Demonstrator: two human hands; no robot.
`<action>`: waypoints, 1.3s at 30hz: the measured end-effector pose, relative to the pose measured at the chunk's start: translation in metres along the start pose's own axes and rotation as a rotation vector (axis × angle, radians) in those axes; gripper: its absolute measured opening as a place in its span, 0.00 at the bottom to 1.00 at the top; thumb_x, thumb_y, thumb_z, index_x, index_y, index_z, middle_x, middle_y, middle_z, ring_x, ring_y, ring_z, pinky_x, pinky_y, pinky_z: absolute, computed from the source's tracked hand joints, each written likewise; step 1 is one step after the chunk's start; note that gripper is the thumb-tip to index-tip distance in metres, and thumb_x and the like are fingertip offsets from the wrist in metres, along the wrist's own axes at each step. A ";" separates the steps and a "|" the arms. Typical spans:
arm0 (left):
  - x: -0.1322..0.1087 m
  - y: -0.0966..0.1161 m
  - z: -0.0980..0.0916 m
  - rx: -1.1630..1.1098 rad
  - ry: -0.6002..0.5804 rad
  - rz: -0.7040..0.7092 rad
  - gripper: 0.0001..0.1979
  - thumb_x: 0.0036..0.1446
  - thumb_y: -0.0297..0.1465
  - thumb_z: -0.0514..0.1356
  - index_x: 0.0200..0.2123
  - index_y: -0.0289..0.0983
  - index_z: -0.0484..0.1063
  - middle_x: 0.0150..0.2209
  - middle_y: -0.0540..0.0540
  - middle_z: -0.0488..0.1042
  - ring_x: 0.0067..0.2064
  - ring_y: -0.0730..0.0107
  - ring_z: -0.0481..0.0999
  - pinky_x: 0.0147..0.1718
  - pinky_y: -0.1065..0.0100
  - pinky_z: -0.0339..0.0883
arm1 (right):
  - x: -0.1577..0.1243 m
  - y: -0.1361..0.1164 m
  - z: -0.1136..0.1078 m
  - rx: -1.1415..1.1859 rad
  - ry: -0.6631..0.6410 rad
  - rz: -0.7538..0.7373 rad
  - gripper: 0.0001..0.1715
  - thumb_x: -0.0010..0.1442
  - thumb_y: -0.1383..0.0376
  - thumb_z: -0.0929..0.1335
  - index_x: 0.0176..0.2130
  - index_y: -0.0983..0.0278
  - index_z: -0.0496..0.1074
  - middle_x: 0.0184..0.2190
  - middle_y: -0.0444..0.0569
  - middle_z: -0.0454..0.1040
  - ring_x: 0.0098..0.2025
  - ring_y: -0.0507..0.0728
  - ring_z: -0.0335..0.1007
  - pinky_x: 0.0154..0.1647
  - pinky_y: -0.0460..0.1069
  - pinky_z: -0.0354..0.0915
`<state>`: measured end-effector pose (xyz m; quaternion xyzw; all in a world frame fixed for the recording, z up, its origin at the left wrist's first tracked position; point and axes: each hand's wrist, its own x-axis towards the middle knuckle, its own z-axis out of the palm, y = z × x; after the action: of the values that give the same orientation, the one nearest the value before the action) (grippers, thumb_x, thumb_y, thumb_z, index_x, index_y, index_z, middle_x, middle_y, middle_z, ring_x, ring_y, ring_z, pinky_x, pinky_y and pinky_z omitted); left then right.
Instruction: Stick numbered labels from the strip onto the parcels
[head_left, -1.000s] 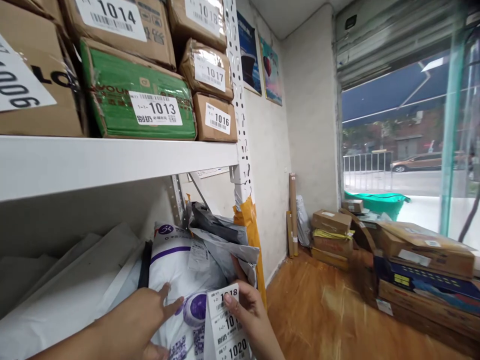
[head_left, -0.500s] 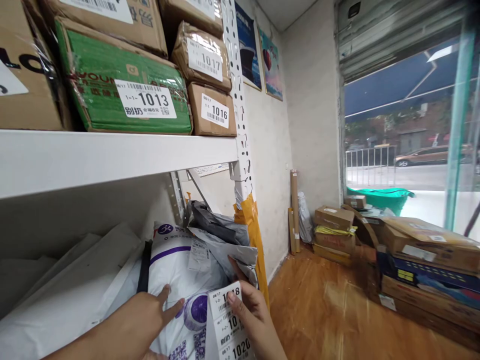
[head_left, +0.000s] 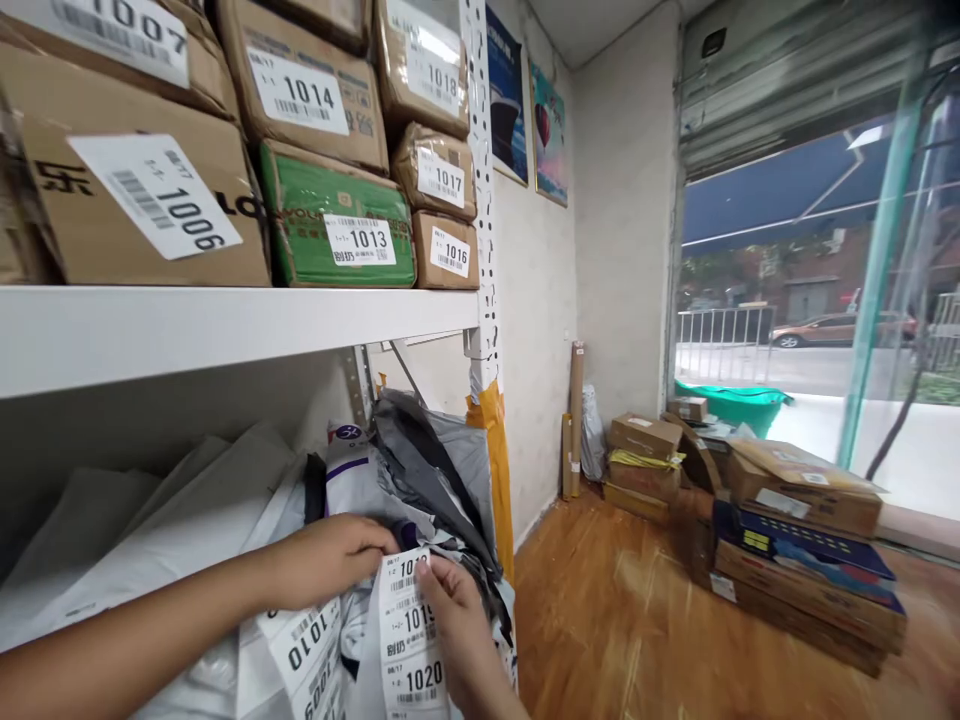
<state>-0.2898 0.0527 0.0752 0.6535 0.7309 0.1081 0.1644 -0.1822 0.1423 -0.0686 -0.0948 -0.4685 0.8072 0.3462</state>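
Note:
My right hand [head_left: 461, 610] grips a strip of white number labels [head_left: 409, 645], its thumb over the top label; 1019 and 1020 read below. My left hand [head_left: 337, 555] has its fingers closed at the strip's upper left corner; what they pinch, if anything, I cannot make out. Under that wrist hang other printed labels [head_left: 307, 650], one reading 1010 upside down. Behind the hands a white and purple mailing bag [head_left: 352, 485] stands on the lower shelf level, partly hidden by a grey and black plastic bag [head_left: 431, 450].
Numbered cartons, among them a green box [head_left: 300, 250], fill the white shelf [head_left: 225, 330] above my hands. Pale mailing bags [head_left: 202, 500] lean at the left. The shelf post [head_left: 487, 440] has yellow tape. Stacked boxes [head_left: 810, 580] stand on the wooden floor at right.
My left hand has moved from the white and purple bag to the label strip's top. The grey and black bag now covers more of that bag. The view has shifted, showing more cartons.

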 end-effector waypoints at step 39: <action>-0.008 0.031 0.017 0.621 0.402 -0.152 0.27 0.53 0.28 0.55 0.57 0.36 0.57 0.58 0.34 0.62 0.44 0.47 0.75 0.37 0.56 0.68 | -0.088 -0.021 -0.060 0.055 0.034 -0.067 0.21 0.40 0.54 0.78 0.28 0.65 0.71 0.21 0.42 0.71 0.22 0.48 0.61 0.26 0.44 0.54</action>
<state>-0.2543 0.0481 0.0718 0.5821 0.7928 -0.0050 -0.1805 -0.0782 0.1336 -0.0995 -0.0831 -0.4431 0.8061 0.3833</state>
